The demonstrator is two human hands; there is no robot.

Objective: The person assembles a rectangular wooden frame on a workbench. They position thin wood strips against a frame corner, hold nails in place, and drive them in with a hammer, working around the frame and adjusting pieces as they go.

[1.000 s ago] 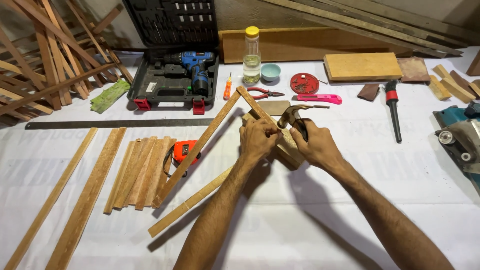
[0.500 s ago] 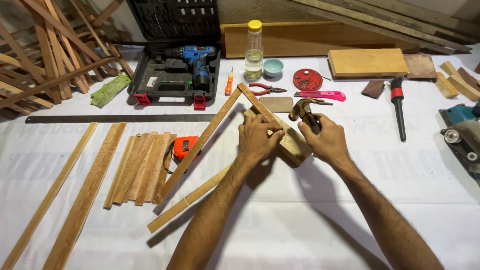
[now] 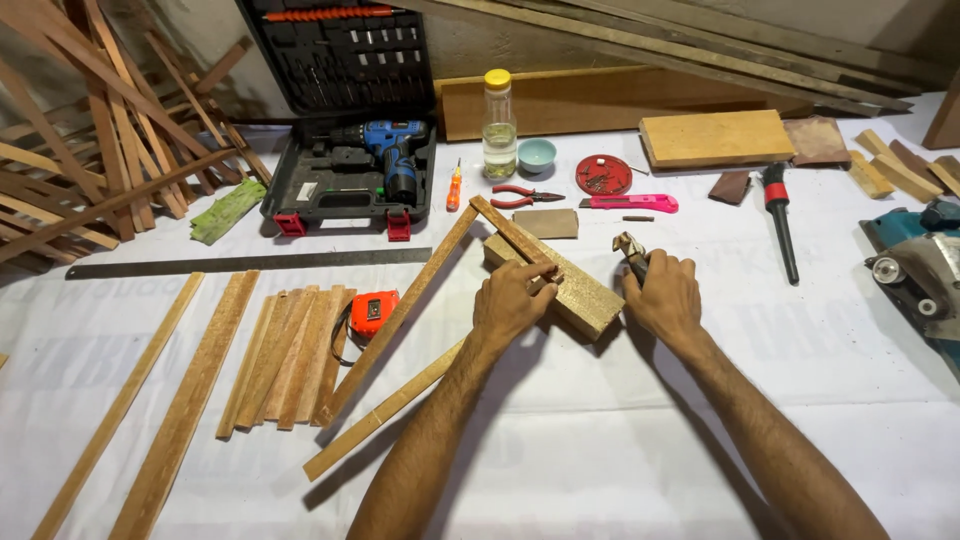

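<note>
left hand (image 3: 512,302) pinching slat (image 3: 515,242) on block (image 3: 560,286) | right hand (image 3: 662,296) gripping hammer (image 3: 630,248) beside

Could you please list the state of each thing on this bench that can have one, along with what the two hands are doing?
Drill case: lid open, blue drill lying inside.
Clear bottle: upright, yellow cap on.
Red round tin: open, small pieces inside.
Red pliers: lying flat.
Tape measure: lying beside the slats.
Left hand: pressing a wooden strip onto the block.
Right hand: closed around a hammer.
</note>
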